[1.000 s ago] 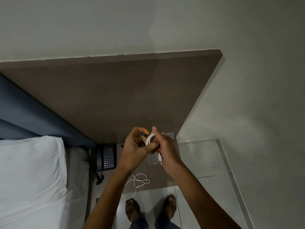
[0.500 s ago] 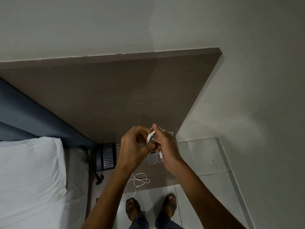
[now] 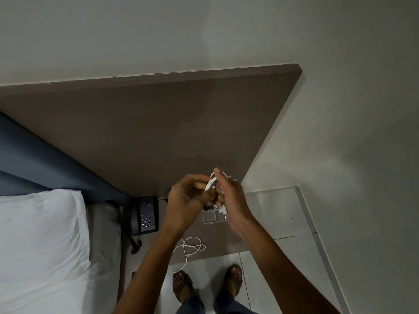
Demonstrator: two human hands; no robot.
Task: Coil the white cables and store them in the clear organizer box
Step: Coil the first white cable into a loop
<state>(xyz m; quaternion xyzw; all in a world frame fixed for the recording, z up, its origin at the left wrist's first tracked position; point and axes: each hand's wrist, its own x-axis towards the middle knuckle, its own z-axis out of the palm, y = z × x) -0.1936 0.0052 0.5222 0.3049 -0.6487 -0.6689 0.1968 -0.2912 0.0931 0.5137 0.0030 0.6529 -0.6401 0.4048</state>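
Note:
Both my hands meet above the bedside table, holding one coiled white cable between them. My left hand pinches the coil from the left. My right hand grips it from the right, with a white plug end hanging below the fingers. The clear organizer box sits on the table directly under my hands, mostly hidden by them. A second white cable lies loose on the table nearer to me, its end trailing over the front edge.
A black telephone stands at the table's left, beside the bed with a white pillow. A brown headboard panel rises behind. My sandalled feet stand on the tiled floor.
My hands have kept working the coil, lifting it slightly; the left fingers have shifted around the loops. The loose cable on the table has not moved.

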